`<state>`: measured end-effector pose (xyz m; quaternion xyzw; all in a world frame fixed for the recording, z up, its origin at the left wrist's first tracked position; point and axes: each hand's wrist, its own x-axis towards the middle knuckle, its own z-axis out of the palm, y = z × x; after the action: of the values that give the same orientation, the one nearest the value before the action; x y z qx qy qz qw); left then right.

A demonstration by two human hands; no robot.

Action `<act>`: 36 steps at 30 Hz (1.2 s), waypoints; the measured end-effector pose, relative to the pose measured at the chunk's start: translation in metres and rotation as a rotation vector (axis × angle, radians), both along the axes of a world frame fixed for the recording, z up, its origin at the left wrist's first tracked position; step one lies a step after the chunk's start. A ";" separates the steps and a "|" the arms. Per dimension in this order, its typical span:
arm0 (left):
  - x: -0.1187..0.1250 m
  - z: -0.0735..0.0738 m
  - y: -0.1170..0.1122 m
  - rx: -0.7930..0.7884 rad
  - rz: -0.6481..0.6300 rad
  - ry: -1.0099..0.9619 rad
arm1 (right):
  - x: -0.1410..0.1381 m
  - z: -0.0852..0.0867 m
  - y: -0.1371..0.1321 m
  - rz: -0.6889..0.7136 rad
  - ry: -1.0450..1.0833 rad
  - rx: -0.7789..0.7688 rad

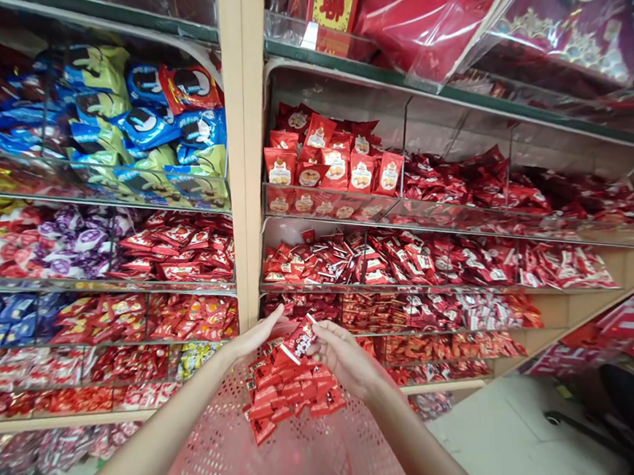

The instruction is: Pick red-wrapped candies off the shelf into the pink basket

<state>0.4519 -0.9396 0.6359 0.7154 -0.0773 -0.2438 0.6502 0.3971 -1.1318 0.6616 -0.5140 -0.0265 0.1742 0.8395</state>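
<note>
My right hand (341, 354) pinches a small red candy packet (299, 343) with white edges and white print. Opposite it, my left hand (259, 334) is stretched out with straight fingers, close beside the packets; part of it is hidden. Below both hands, a pile of similar red wrapped candies (293, 393) lies in a pink perforated plastic basket (213, 450). The basket's bottom shows bare in front of the pile. My forearms reach over the basket from both sides.
Shelves with clear-fronted bins stand ahead, split by a wooden upright (247, 148). Red snack bags (336, 163) fill bins on the right, blue and green packets (146, 123) on the left. A black chair base (589, 421) stands on the tiled floor at right.
</note>
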 end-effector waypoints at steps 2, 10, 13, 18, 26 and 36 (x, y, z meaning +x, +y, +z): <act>-0.002 0.003 -0.001 -0.027 -0.039 0.004 | -0.003 0.000 0.001 -0.018 -0.010 -0.002; 0.000 0.000 -0.001 -0.019 -0.043 0.014 | -0.014 -0.006 -0.003 -0.352 -0.611 -0.512; -0.001 0.002 0.000 -0.009 -0.052 0.022 | -0.017 -0.010 -0.009 -0.435 -1.097 -0.794; -0.003 0.004 0.000 -0.033 -0.057 -0.001 | -0.018 -0.025 -0.013 -0.433 -1.396 -0.935; -0.003 0.008 -0.001 -0.024 -0.072 0.019 | -0.026 -0.019 -0.005 -0.350 -1.113 -0.758; -0.006 0.014 -0.001 0.190 0.011 -0.024 | -0.034 -0.032 0.032 0.114 -0.162 -0.409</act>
<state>0.4463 -0.9405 0.6495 0.7773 -0.0577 -0.2376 0.5797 0.3636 -1.1002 0.6293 -0.6836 -0.0871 0.1814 0.7016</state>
